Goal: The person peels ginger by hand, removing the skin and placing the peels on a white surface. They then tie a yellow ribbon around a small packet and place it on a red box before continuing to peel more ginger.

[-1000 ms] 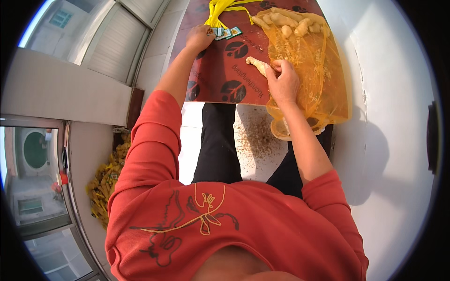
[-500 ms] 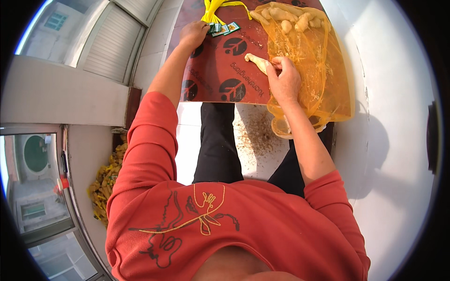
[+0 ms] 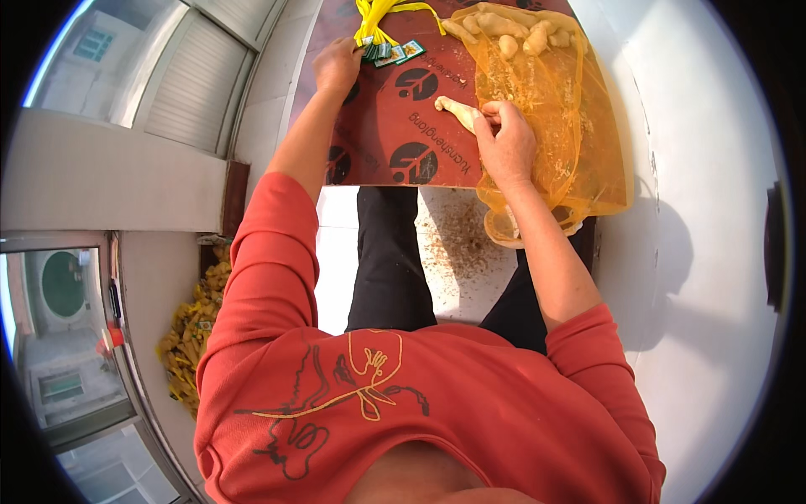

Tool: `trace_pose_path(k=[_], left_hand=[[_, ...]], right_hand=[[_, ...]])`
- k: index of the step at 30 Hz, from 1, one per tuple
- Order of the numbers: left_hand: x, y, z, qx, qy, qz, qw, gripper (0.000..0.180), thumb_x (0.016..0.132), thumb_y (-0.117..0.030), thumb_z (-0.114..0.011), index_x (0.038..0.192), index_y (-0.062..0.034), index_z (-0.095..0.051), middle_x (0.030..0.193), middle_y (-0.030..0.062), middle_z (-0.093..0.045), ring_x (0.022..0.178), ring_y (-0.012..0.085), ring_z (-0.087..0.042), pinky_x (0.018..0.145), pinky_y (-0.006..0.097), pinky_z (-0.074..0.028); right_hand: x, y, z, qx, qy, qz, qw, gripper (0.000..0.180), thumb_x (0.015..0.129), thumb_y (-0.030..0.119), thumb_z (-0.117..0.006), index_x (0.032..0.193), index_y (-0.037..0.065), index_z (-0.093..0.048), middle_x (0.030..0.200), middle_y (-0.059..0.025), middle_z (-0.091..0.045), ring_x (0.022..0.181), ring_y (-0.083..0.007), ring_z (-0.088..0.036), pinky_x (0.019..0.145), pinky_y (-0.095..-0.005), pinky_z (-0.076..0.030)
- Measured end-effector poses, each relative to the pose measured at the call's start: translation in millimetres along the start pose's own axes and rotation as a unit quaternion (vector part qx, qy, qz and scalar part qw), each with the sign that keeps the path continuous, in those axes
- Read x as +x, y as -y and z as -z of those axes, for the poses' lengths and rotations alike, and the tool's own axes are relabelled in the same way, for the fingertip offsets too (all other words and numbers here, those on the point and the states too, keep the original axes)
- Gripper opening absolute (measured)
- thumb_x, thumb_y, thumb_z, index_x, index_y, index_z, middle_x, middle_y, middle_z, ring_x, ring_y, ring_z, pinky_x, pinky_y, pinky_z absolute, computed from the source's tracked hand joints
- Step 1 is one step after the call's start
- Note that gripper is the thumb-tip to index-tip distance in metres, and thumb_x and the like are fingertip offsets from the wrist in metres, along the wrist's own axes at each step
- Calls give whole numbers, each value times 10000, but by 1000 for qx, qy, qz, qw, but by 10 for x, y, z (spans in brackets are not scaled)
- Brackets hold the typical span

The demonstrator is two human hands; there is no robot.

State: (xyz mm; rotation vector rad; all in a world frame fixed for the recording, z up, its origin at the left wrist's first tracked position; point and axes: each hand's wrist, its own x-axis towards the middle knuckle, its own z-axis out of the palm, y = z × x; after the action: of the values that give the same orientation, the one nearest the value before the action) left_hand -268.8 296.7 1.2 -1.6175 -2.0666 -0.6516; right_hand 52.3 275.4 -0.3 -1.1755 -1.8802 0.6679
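My right hand (image 3: 507,144) pinches the near end of a pale, knobbly root (image 3: 456,111) over the red board table, with the other end pointing far-left. My left hand (image 3: 337,67) is at the table's far-left edge, fingers closed on the edge of a bunch of small green-and-white tags (image 3: 390,55). Bright yellow net strips (image 3: 378,18) run from these tags toward the far edge; my fingertips are partly hidden there. An orange mesh bag (image 3: 550,126) lies beside my right hand, with several more pale roots (image 3: 537,38) at its far end.
The red board table (image 3: 378,126) ends just above my knees. Dirt crumbs (image 3: 462,231) litter the floor between my legs. A round container (image 3: 504,227) sits partly under the mesh bag at the near edge. Filled yellow net bags (image 3: 195,328) are piled left by the wall.
My left hand has shifted slightly toward the left at the tags. The right hand keeps its pinch on the root, and the view has moved a little.
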Motion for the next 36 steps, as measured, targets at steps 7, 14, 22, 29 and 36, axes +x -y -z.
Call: trace_pose_path(k=[7, 14, 22, 29, 36], left_hand=[[-120, 118, 101, -68, 2, 14, 998, 141, 813, -222, -617, 844, -85, -630, 818, 88, -641, 750, 312, -614, 637, 419, -472], [-711, -212, 693, -248, -5, 164, 955, 66, 822, -60, -600, 883, -36, -614, 775, 106, -665, 745, 206, -674, 651, 304, -505], [-1717, -579, 1462, -313, -94, 110, 939, 168, 786, 133, -545, 850, -7, -613, 962, 84, -666, 888, 150, -623, 747, 261, -488], [-2196, -845, 2319, -415, -57, 67, 906, 227, 719, 207, -465, 792, 22, -576, 988, 136, -643, 923, 201, -598, 825, 286, -463], [-2316, -951, 2898, -535, 40, 78, 840, 203, 758, 134, -425, 749, 11, -587, 1022, 158, -645, 953, 179, -581, 856, 280, -441]], right_hand=[[1, 6, -21, 4, -3, 8, 1000, 190, 805, 212, -632, 906, 55, -599, 831, -112, -633, 771, -280, -626, 689, -395, -486], [-6, -35, -29, 7, -25, 29, 999, 187, 802, 213, -635, 893, 55, -596, 814, -113, -635, 750, -283, -628, 672, -396, -486], [-11, -38, -50, 50, -39, 36, 997, 230, 812, 246, -664, 873, 36, -594, 808, -114, -629, 723, -266, -627, 660, -372, -487], [-41, -6, -1, 20, -107, 135, 985, 220, 818, 257, -670, 876, 57, -599, 847, -90, -627, 770, -252, -621, 670, -369, -488], [-531, 696, 258, 42, -48, 284, 957, 177, 883, 229, -617, 908, 54, -608, 886, -85, -660, 844, -202, -639, 728, -324, -495]])
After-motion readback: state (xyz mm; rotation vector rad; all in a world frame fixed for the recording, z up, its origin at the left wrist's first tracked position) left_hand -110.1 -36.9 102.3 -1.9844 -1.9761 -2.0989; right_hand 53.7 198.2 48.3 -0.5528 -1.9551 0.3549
